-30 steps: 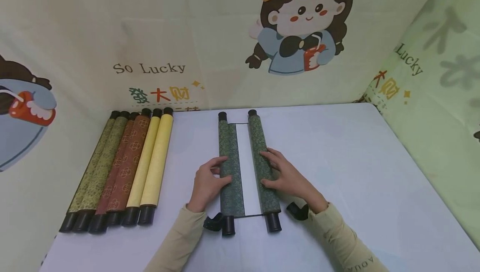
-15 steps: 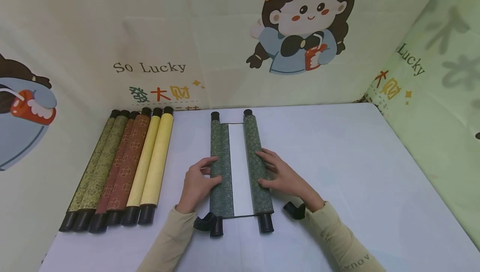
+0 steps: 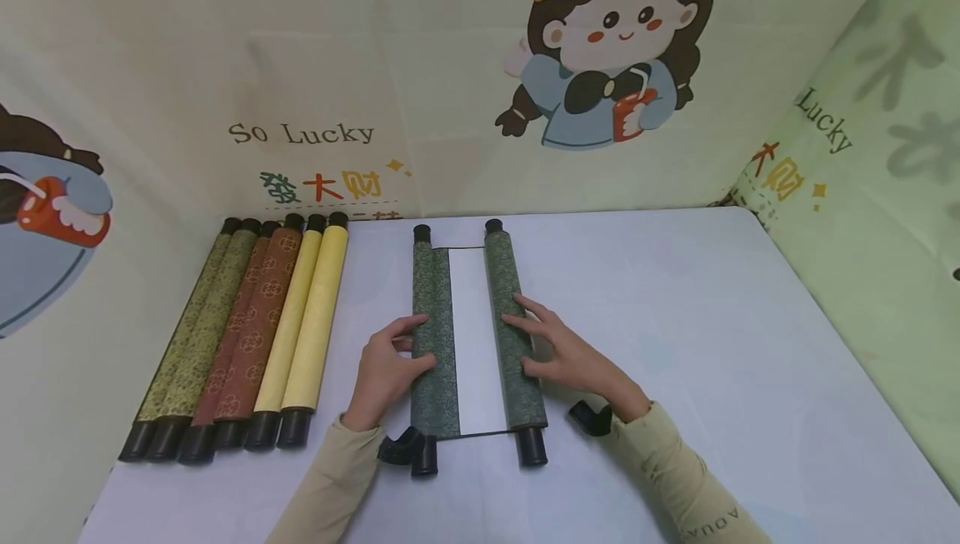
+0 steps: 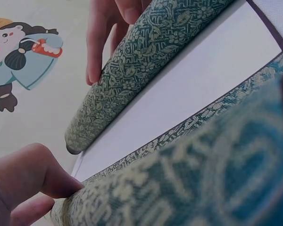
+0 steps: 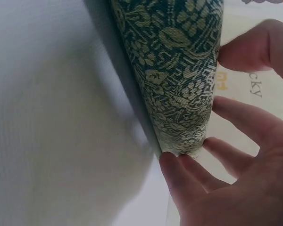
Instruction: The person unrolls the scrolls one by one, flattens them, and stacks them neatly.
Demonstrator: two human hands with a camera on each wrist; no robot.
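A green patterned hanging scroll (image 3: 444,344) with black end knobs lies partly unrolled on the table, a white strip (image 3: 474,319) showing between its two rolls. My left hand (image 3: 386,369) holds the left roll (image 4: 179,188) between thumb and fingers, at about mid-length. On the right roll (image 5: 174,70), my right hand (image 3: 573,356) has its thumb and fingers bent about the fabric, the upper fingers spread. The right wrist view shows fingertips on both sides of that roll. In the left wrist view, the right hand's fingers (image 4: 96,52) appear beyond the far roll.
Several rolled scrolls lie side by side at the table's left: two olive green (image 3: 198,336), two reddish brown (image 3: 258,319) and two yellow (image 3: 315,319). Black wrist-worn pieces (image 3: 401,446) sit near both cuffs. A printed cloth (image 3: 442,111) hangs behind the white table (image 3: 675,319).
Both hands have moved left with the scroll, the left hand farther than the right. The white strip between the rolls has grown wider. The right hand's upper fingers have shifted and spread on the roll.
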